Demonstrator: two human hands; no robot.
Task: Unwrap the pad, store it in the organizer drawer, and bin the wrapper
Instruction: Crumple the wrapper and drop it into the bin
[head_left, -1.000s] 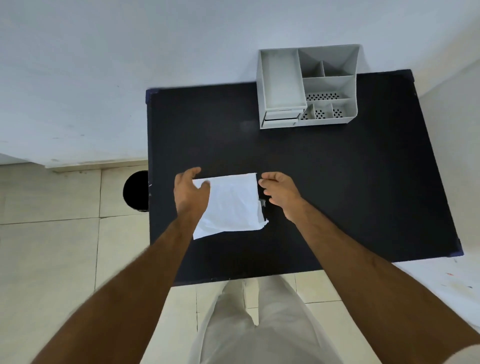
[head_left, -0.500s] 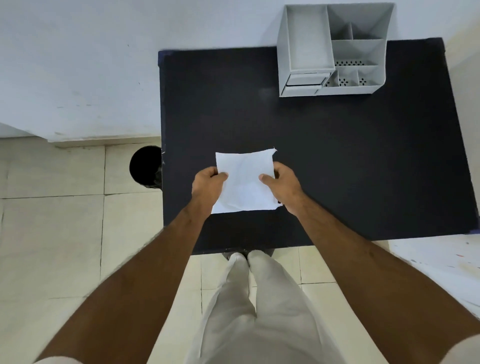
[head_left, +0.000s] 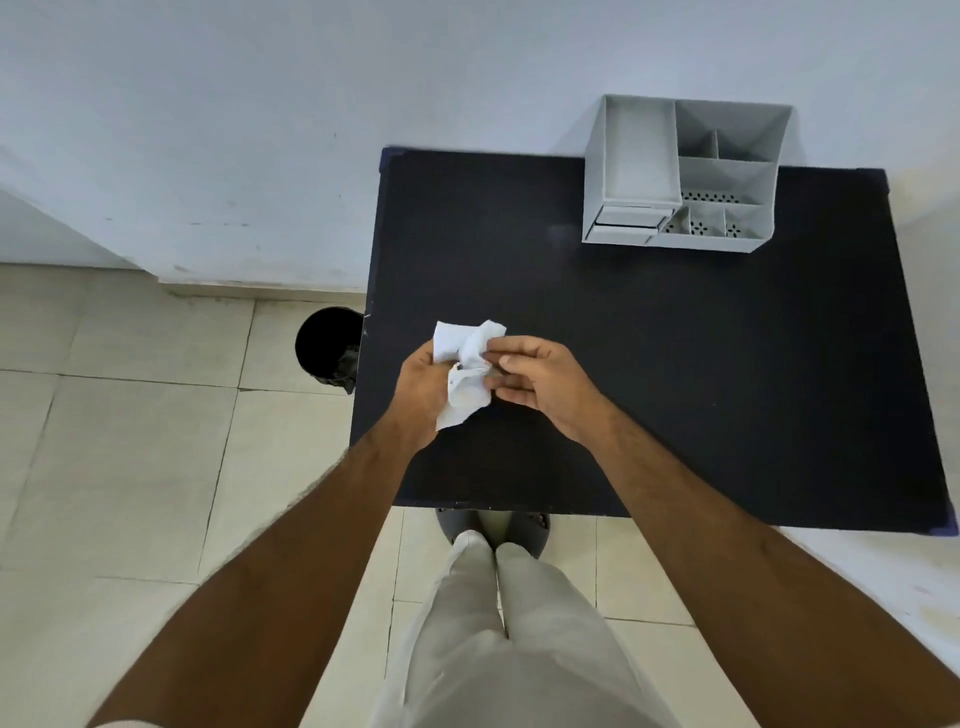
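Both hands hold a crumpled white wrapper (head_left: 467, 371) above the near-left part of the black table (head_left: 675, 364): the left hand (head_left: 423, 387) is closed around its left side, and the right hand (head_left: 540, 382) pinches its right edge between thumb and fingertips. The grey organizer (head_left: 680, 174) stands at the far right edge, well apart from the hands, with its drawer (head_left: 626, 224) at the front left. A black bin (head_left: 328, 345) sits on the floor just beside the table's left edge.

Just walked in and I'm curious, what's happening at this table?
A person stands at a black table, both hands working a crumpled white wrapper. The left hand grips it while the right hand pinches its edge. A grey organizer sits at the far edge; a black bin stands on the floor beside the table.
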